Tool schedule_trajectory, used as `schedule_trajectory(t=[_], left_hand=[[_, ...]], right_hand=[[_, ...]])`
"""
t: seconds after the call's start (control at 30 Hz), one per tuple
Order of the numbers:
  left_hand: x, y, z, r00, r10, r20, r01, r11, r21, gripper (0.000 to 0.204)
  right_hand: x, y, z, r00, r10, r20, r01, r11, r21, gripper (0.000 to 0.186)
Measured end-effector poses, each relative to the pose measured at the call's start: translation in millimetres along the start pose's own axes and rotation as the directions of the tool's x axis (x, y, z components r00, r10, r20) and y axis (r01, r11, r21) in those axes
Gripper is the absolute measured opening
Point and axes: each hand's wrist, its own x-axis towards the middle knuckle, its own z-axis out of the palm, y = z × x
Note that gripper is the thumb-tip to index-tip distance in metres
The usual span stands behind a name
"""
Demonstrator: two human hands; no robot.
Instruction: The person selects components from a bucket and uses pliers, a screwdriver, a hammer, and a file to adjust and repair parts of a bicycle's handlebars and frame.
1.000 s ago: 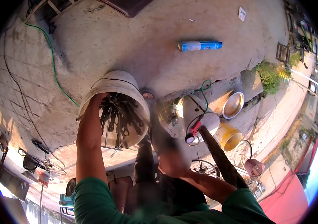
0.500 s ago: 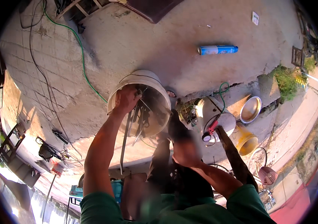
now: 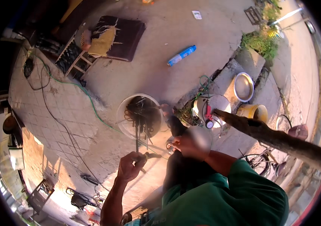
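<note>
left hand [image 3: 130, 166] curled near the bucket [image 3: 124, 127]

i see its fingers bent before the bucket, a metal bar [image 3: 137, 141] reaching toward them; gripped or not, i can't tell. dark tools [image 3: 142, 115] crowd inside the bucket. blurred right hand [image 3: 187, 145], right of it: hold unclear.

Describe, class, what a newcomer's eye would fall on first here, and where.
The white bucket of metal tools, near the middle, would probably draw the eye first, with the left hand below it in view. Then come the blue aerosol can, lying on the concrete floor beyond, and, at upper left, the torn dark cushion with bare yellow foam.
</note>
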Motion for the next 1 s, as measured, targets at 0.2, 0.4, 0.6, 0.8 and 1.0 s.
schedule_trajectory(t=[0.2,0.4,0.6,0.8,1.0], left_hand=[[-112.7,18.0,85.7,0.993,-0.104,0.057,0.118,0.89,-0.441,0.015],[-122.9,73.8,169.9,0.994,-0.104,0.03,0.109,0.958,-0.265,0.021],[-131.7,115.1,238.8,0.952,0.061,0.3,-0.009,0.985,-0.174,0.017],[-131.1,113.6,343.8,0.733,0.122,0.669,-0.076,0.992,-0.098,0.044],[-96.8,95.8,494.1,0.631,0.079,0.772,-0.264,0.957,0.119,0.03]], right_hand=[[-164.4,-57.9,7.1,0.877,-0.298,0.377,0.031,0.819,0.574,0.062],[-301.1,-72.3,8.1,0.948,-0.18,0.264,-0.01,0.81,0.587,0.046],[-350.4,-15.4,10.3,0.992,-0.089,-0.093,0.128,0.623,0.772,0.037],[-405.9,55.3,-31.2,0.881,0.031,-0.472,0.349,0.632,0.692,0.041],[-498.5,157.6,-89.2,0.813,0.144,-0.564,0.342,0.665,0.664,0.043]])
